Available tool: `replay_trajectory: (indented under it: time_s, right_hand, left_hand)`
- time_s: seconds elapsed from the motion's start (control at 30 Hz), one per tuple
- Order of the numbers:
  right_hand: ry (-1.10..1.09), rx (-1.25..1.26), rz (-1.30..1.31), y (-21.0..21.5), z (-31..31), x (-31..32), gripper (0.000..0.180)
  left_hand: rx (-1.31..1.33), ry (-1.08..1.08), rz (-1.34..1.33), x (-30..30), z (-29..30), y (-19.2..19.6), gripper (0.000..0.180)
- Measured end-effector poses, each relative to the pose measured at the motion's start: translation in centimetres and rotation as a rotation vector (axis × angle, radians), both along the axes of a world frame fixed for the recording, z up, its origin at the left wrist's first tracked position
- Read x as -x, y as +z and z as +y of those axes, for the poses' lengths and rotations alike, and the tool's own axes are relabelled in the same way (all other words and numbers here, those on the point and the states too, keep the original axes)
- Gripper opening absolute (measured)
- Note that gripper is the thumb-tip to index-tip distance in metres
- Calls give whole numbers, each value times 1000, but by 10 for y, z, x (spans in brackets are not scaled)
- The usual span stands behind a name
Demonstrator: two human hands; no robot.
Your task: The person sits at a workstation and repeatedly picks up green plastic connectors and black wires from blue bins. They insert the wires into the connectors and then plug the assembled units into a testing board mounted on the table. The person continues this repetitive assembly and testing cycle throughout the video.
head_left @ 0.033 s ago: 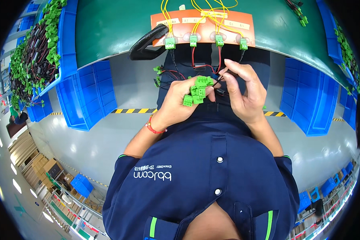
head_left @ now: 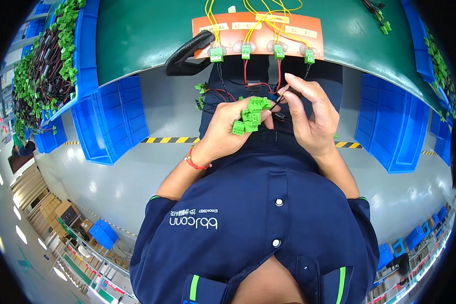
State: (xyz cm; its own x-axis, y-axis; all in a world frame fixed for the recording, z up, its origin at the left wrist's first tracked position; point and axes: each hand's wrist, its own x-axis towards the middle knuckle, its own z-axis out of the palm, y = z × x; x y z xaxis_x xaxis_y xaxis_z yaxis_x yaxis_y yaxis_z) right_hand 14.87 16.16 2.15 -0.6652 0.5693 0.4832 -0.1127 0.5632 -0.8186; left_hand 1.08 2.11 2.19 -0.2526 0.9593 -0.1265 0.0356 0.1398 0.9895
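On the near side of the tabletop [head_left: 147, 50], grips a bunch of green connectors [head_left: 251, 117] in the curled left hand [head_left: 228, 124]. Holds the right hand [head_left: 314, 119] just to the right, half-curled, with thumb and forefinger apart beside dark wires [head_left: 277, 103]; cannot tell whether pinched. Farther off, has green terminal blocks [head_left: 216, 55] along an orange board [head_left: 261, 38].

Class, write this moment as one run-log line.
left grip: holding green connectors | right grip: at black wires | orange board: on green table edge
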Motion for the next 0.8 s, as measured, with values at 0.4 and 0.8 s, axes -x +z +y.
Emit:
replay_trajectory:
  time_s: [0.4,0.8]
  right_hand:
    - [-164,163,17,-18,16,-28,28]
    - [-234,261,-96,-28,22,-35,27]
  left_hand:
    - [-148,767,-59,39,-5,-10,37]
    - [-54,376,-680,15,26,1,35]
